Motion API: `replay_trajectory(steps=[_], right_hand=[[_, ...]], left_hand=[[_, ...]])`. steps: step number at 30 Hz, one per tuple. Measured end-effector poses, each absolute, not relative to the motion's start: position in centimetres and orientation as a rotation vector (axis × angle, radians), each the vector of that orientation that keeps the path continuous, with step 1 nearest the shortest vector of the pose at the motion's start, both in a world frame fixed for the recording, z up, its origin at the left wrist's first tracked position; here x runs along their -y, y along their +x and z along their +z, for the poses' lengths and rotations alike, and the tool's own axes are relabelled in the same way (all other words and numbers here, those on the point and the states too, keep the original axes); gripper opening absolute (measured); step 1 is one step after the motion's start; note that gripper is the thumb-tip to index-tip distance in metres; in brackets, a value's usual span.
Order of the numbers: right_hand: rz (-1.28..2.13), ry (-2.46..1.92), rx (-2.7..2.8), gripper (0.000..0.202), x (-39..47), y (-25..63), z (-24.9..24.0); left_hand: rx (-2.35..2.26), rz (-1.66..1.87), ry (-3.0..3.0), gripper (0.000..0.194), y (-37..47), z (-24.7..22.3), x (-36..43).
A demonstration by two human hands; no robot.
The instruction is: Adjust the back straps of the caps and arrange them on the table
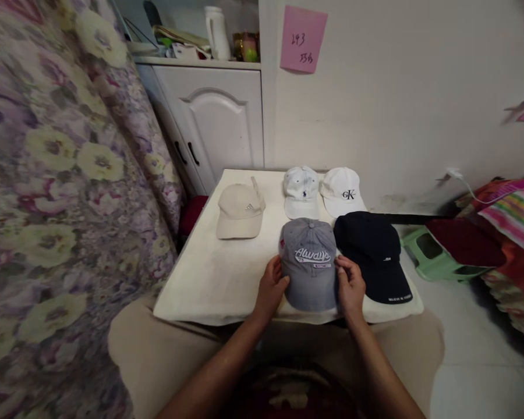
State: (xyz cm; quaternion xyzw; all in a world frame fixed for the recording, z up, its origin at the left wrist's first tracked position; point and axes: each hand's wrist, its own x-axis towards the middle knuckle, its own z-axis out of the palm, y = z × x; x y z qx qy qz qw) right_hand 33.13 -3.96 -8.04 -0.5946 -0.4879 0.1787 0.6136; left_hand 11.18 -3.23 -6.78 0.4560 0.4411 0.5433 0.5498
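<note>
- The left hand grips one side of the gray cap, fingers bent and thumb near the edge.
- The right hand grips the opposite side, likewise with bent fingers; the cap sits between the two.
- The gray cap lies at the near edge of the surface, brim toward the person, white "Always" lettering facing up.
- Just right of the gray cap, beside the right hand, is the navy cap, its brim printed with small white letters.
- Directly behind the gray cap is the pale cap, with a small dark emblem.
- Behind the gray cap and to its right is the CK cap, white, next to the pale one.
- Left of the gray cap and farther back, well apart, is the beige cap, its strap sticking up.
- Well beyond the gray cap stands a white cabinet.
- Far right of the gray cap, on the floor, is a green stool.
</note>
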Motion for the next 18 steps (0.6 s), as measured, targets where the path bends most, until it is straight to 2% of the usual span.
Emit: replay_trajectory(steps=[7,18], right_hand=[[0.399,-1.364,1.129,0.021,3.8,33.0,-7.8],[0.397,-1.378,1.138,0.022,3.7,33.1,-7.8]], left_hand=[[-1.060,1.251,1.208,0.072,11.5,-6.5,3.9],[-1.170,1.081,1.831,0.126,11.8,-5.8,6.1]])
